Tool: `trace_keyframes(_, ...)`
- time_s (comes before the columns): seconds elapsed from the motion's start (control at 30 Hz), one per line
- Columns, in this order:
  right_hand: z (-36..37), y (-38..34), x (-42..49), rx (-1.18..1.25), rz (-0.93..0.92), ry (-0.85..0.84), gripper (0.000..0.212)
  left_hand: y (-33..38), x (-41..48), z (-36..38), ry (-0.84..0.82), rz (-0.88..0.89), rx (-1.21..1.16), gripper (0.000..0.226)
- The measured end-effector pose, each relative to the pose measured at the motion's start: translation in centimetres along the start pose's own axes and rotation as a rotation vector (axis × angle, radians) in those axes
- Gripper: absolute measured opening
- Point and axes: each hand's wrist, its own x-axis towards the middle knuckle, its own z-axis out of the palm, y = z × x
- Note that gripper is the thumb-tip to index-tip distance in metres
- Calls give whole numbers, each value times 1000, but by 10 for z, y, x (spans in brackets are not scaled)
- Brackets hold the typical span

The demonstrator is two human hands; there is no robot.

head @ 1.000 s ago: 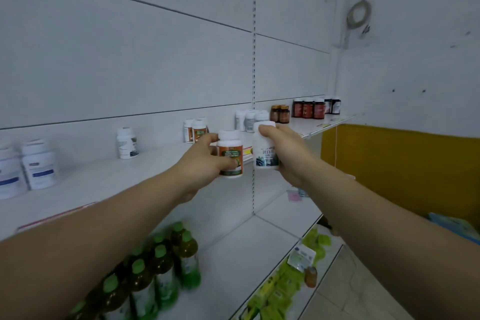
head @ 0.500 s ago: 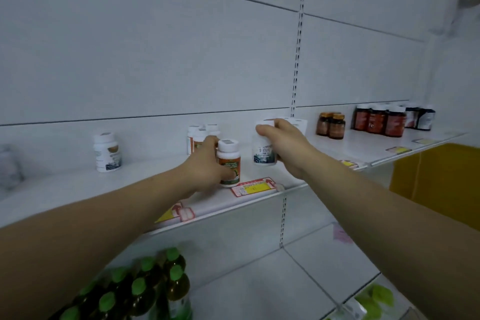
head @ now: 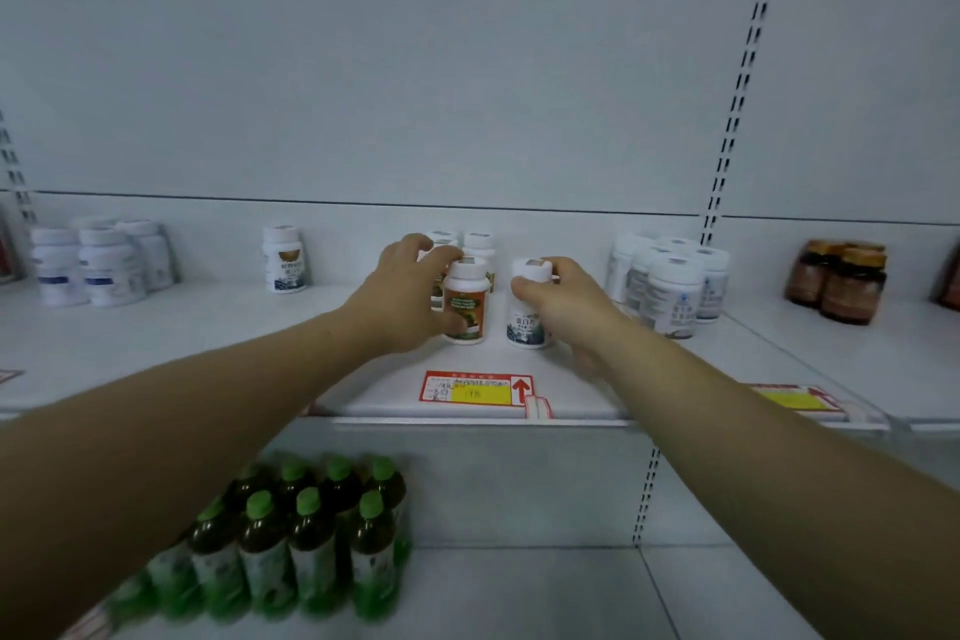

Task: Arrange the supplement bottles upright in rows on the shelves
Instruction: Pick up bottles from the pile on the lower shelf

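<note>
The orange-label bottle [head: 466, 303] stands upright on the shelf [head: 208, 343], set back from its front edge near the middle, with my left hand [head: 402, 299] wrapped around it. Just beside it stands the white bottle [head: 528, 322], my right hand [head: 569, 309] gripping its cap and side. They sit close together, so a careless release could snag a finger and topple one into the back bottles [head: 479, 244].

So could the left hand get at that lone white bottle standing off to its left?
Probably yes: bare shelf lies between the left hand and the lone white bottle, though it grips the orange-label bottle.
</note>
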Motion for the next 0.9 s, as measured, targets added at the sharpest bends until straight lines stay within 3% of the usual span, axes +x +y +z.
trace_keyframes(0.33, 1, 10, 2, 62, -41, -57, 36, 1, 41, 24, -21, -73, 104, 81)
trace_keyframes(0.7, 2, 18, 4, 59, -92, -66, 40, 7, 58, 47, 95, -87, 189, 81)
trace_keyframes(0.8, 1, 16, 4, 66, -83, -74, 40, 7, 54, 40, 47, -144, 94, 97)
trace_keyframes(0.9, 1, 12, 3, 125, -66, -39, 35, 5, 39, 28, 92, -196, -42, 98)
